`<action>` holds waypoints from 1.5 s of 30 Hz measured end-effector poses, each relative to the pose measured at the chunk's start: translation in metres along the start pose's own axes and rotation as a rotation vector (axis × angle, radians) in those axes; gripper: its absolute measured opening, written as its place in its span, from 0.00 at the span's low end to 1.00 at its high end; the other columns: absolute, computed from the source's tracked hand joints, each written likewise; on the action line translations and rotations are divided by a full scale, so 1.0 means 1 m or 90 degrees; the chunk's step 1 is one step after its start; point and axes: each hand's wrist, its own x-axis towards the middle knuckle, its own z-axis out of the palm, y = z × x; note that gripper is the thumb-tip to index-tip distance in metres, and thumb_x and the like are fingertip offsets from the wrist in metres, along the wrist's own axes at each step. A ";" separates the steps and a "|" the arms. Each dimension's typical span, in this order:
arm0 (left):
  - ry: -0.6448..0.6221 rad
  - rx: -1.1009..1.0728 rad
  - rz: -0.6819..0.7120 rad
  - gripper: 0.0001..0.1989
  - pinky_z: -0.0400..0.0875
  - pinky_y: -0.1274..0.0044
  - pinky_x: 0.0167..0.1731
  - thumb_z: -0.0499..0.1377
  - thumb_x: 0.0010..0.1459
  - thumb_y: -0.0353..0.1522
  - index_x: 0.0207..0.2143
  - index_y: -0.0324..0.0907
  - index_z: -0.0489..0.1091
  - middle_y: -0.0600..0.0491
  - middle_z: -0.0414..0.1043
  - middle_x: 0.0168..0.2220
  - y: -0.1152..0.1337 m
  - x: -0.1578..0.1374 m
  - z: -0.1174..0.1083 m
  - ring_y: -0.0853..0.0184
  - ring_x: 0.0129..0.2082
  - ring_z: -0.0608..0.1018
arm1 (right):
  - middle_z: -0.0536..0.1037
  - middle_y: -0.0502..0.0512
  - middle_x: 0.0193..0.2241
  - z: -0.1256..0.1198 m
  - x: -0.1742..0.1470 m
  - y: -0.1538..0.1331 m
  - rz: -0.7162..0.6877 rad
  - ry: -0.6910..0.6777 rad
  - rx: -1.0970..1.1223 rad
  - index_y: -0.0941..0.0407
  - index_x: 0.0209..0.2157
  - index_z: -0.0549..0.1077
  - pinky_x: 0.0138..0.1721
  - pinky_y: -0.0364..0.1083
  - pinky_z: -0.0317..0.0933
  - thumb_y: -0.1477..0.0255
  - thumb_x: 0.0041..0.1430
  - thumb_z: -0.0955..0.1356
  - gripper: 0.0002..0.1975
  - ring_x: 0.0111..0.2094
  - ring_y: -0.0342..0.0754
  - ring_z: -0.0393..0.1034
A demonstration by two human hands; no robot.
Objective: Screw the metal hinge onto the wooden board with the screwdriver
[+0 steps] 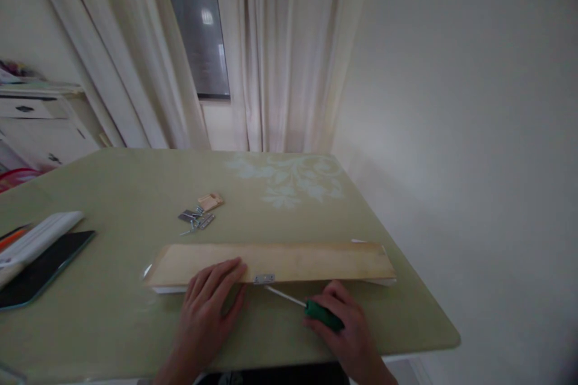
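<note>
Lower center: your left hand [210, 301] presses flat, fingers apart, on the board [275, 261]; your right hand [347, 328] is clamped around the screwdriver [311, 307] at the hinge [264, 279].

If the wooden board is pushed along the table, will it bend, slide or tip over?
The wooden board looks flat, thin and rigid, so it probably slides without bending. The table seems glossy, so it may slip easily; the left hand pressing it likely steadies it.

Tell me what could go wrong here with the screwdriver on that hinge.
The right hand holds the screwdriver at a low slant toward the hinge, so the tip could slip off and gouge the board. The left hand presses the board right beside the hinge, in the path of a slip. Spare hardware lies loose and could scatter.
</note>
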 end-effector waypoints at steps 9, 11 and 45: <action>0.011 -0.006 0.014 0.17 0.69 0.62 0.56 0.60 0.69 0.35 0.60 0.50 0.70 0.50 0.78 0.56 0.001 0.002 -0.001 0.57 0.53 0.78 | 0.78 0.55 0.34 -0.003 0.005 0.006 -0.047 -0.019 -0.213 0.50 0.41 0.83 0.39 0.50 0.68 0.61 0.67 0.74 0.08 0.36 0.53 0.73; 0.005 -0.003 0.013 0.17 0.68 0.62 0.56 0.60 0.70 0.35 0.60 0.50 0.71 0.50 0.78 0.57 0.000 0.001 0.000 0.56 0.53 0.78 | 0.78 0.55 0.35 -0.003 0.005 0.003 -0.072 -0.008 -0.185 0.51 0.43 0.83 0.40 0.51 0.69 0.59 0.68 0.73 0.10 0.37 0.53 0.74; -0.025 -0.028 0.096 0.15 0.63 0.67 0.56 0.57 0.70 0.29 0.57 0.50 0.72 0.52 0.77 0.59 0.003 0.000 0.003 0.60 0.56 0.76 | 0.81 0.55 0.34 0.001 0.001 0.007 -0.062 0.071 -0.095 0.51 0.42 0.83 0.39 0.48 0.70 0.54 0.69 0.70 0.16 0.36 0.52 0.78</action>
